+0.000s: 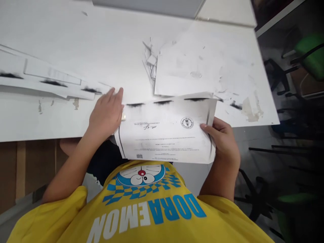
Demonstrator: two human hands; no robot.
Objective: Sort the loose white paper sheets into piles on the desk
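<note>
A printed sheet of paper (pixel 162 125) with a round seal, a signature and a small square code lies across the table's front edge, its print upside down to me. It overhangs toward my body. My right hand (pixel 225 138) pinches its right side, thumb on top and fingers underneath. At its left edge, my left hand (pixel 107 111) rests with fingers stretched out over the tabletop. Black smudged patches run along the sheet's far edge. Left of my left hand lie paper strips (pixel 55 76) with similar black patches.
The white table (pixel 121 54) carries another blank white sheet (pixel 184 74) with thin paper scraps (pixel 151 60) beside it. Peeled, stained patches (pixel 253 106) mark the table's right end. A grey panel (pixel 152 6) stands at the back. Chairs, one green (pixel 310 54), are at the right.
</note>
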